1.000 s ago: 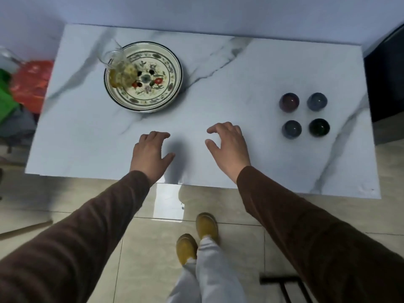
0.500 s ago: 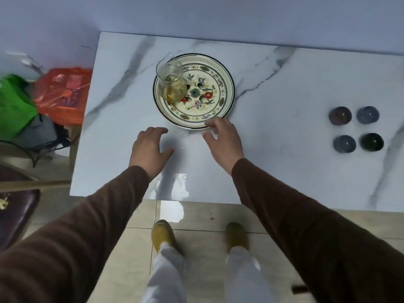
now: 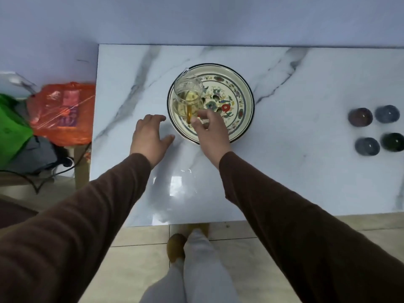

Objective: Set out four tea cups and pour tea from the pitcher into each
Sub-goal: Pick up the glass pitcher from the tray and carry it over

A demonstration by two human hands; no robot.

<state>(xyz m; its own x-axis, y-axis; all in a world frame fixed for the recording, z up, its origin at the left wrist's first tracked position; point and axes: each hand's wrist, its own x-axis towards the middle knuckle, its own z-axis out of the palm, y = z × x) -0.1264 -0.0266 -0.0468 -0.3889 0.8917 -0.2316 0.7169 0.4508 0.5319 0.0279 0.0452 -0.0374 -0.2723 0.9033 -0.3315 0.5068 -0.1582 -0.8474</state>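
- Table (image 3: 306,171): white marble top, glossy, likely slick under glass and glaze.
- Plate (image 3: 244,84): wide floral dish at 12 o'clock from the body, flat on the table, rim raised.
- Left hand (image 3: 150,136): just off the plate's 9 o'clock edge, low over the table, fingers spread and empty; touching the top or not, cannot tell.
- Right hand (image 3: 213,130): over the plate's 6 o'clock rim, thumb and forefinger parted, tips right at the pitcher handle, not yet closed on it.
- Pitcher (image 3: 188,95): clear glass, upright on the plate's 9 o'clock half, spout toward 11 o'clock, amber handle (image 3: 189,115) toward 6 o'clock, pale tea in the lower part.
- Handling, judged: rigid, brittle, smooth-walled; part-full, so moderate weight with liquid free to slosh. Best taken by the handle, pinched thumb over forefinger, kept level in transit; bare wall offers poor purchase and may be warm.
- Cups (image 3: 360,117): four small dark ones, two by two at 3 o'clock, well apart from the plate, no tea seen in them. Light, hard, chippable; best lifted singly by the rim or sides.
- Risk, judged: spout dribble on the carry across to the cups.
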